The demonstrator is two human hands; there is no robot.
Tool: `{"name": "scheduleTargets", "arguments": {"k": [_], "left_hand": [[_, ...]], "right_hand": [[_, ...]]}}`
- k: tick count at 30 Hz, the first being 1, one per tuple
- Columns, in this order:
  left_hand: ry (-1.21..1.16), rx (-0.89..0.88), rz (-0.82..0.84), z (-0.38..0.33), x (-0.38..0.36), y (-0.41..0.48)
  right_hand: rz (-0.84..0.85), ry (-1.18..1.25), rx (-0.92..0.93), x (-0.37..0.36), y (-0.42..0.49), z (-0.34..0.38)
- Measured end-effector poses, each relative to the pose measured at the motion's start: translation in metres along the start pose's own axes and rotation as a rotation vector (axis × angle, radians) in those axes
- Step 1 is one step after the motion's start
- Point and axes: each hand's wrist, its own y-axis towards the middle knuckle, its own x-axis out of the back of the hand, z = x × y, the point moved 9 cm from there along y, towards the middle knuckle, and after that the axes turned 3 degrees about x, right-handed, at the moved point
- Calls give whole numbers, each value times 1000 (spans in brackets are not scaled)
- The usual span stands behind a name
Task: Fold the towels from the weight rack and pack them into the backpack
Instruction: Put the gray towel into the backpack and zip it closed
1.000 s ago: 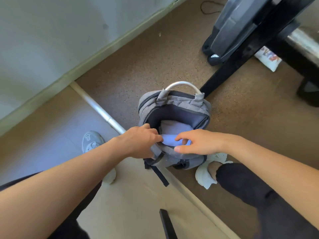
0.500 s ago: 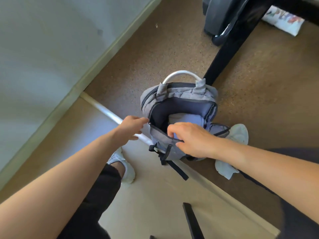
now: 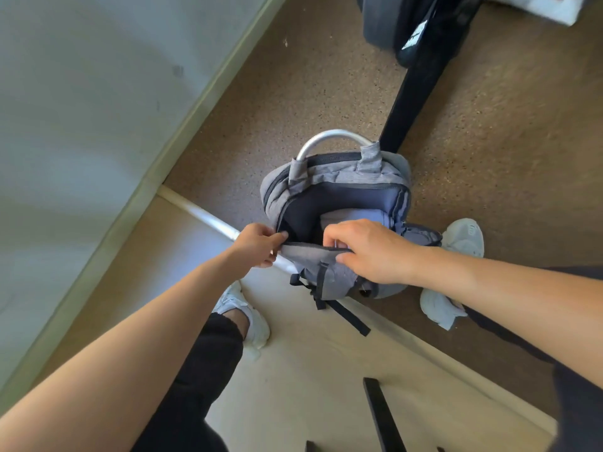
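Person's left hand (image 3: 257,244): fingers pinch the left corner of the mouth of the soft grey fabric backpack (image 3: 342,172), which stands on the brown speckled floor (image 3: 489,158). The pale blue folded towel (image 3: 357,216) is inside the main compartment; it looks light and limp, so best pressed flat from the top. Right hand (image 3: 375,252): fingers curled over the front rim, gripping it.

The backpack (image 3: 342,172) stands open on the floor (image 3: 489,141) between 2 shoes: the left shoe (image 3: 241,308) nearer and to its left, the right shoe (image 3: 463,238) just to its right. A towel (image 3: 352,220) lies inside it. The left grip (image 3: 257,244) pinches the near rim at its left corner, and the right grip (image 3: 368,252) holds the rim further right. A rack leg (image 3: 411,102) stands just behind the backpack, and a wall (image 3: 81,109) lies to the left.
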Motion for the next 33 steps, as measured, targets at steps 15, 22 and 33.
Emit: {"name": "scheduleTargets", "arguments": {"k": [15,22,33], "left_hand": [[424,-225,-87,-14,41,-11],[211,-177,-57,-3,39,-4],[-59,-204,-122,-20,47,-16]], "right_hand": [[-333,-286,-202,37,23,-39],[-381,-31,-104,30,21,-45],[-497,-156,64,36,17,-34]]}}
